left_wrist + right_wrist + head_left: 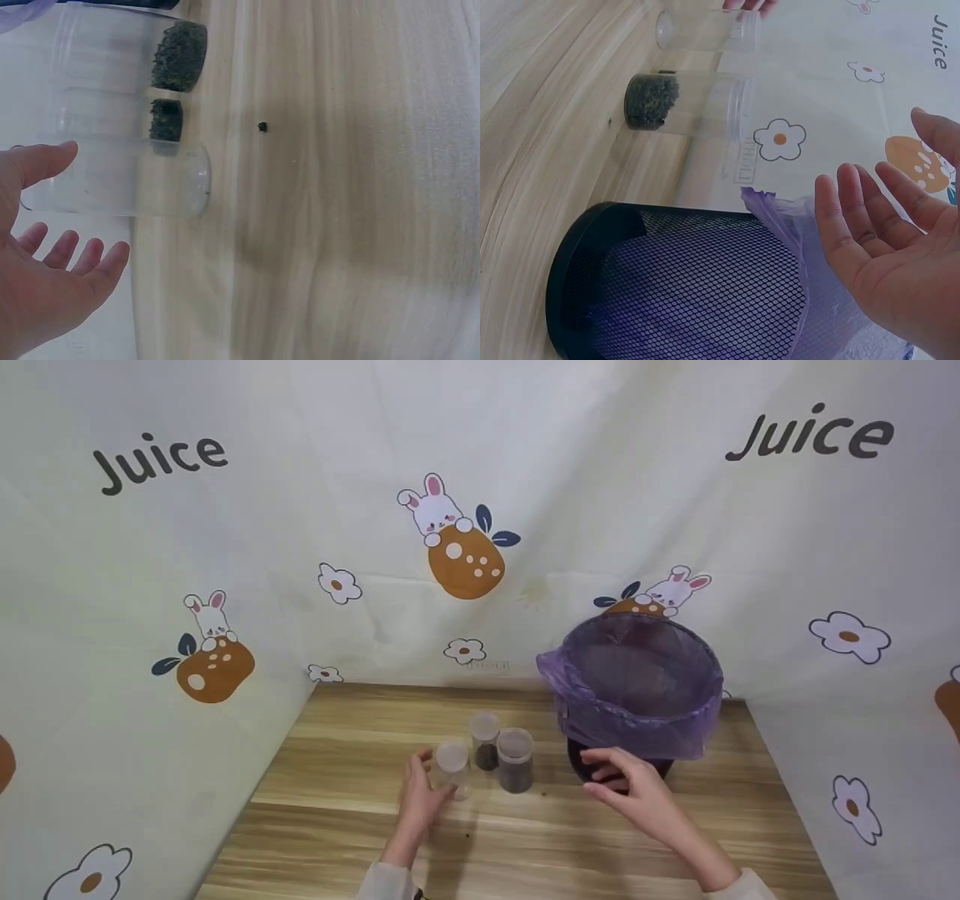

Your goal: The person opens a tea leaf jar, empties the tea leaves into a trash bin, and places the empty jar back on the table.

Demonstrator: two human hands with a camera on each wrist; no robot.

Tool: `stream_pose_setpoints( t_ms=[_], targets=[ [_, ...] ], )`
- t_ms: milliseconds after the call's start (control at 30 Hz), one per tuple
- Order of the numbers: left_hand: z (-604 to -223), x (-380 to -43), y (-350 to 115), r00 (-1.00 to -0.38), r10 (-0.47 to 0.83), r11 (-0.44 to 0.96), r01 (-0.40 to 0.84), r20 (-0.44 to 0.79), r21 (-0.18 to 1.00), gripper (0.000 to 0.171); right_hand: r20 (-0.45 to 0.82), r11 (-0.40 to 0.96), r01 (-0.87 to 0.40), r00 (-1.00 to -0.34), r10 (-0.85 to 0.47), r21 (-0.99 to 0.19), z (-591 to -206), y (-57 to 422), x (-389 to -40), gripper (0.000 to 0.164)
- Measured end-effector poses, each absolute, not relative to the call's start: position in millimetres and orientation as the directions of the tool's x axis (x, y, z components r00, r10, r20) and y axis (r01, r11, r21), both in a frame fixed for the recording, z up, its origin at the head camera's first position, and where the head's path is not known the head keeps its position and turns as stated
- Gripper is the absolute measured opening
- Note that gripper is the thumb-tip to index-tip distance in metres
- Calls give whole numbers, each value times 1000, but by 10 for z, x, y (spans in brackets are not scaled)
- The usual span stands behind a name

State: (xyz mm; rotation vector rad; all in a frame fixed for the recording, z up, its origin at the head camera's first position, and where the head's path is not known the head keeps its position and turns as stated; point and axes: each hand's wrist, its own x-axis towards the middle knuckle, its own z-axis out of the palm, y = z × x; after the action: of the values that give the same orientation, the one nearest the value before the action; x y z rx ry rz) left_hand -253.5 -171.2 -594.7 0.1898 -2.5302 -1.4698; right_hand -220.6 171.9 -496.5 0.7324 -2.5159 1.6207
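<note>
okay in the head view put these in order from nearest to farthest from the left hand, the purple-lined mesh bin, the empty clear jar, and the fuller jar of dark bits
From the left hand:
1. Empty clear jar, right beside its fingers.
2. Fuller jar of dark bits, farther right.
3. Purple-lined mesh bin, farthest right.

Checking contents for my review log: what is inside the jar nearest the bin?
Dark, crumbly material lies in the bottom of the jar; the clear part above it looks empty. The material's middle is covered by its outer pieces and cannot be seen.
</note>
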Motion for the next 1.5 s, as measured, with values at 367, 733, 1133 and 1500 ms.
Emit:
stream_pose_setpoints(
  t_ms=[367,733,1133,1500],
  targets=[
    [-5718,-2531,-1652,-964,-199,524,50,179,850,73,304,341,-426,-884,-357,-838,-4974,1751,-2211,38],
    [-5526,-2540,-1539,-953,-161,541,133,258,830,68,318,340,-435,-882,-348,-834,-4979,1779,-2204,38],
    [-5406,-2590,-1375,-947,-105,516,209,303,830,65,311,328,-426,-884,-349,-843,-4979,1816,-2179,36],
    [-5360,-2607,-1202,-960,-15,475,238,278,847,59,347,317,-455,-873,-343,-832,-4985,1850,-2179,34]
  ],
)
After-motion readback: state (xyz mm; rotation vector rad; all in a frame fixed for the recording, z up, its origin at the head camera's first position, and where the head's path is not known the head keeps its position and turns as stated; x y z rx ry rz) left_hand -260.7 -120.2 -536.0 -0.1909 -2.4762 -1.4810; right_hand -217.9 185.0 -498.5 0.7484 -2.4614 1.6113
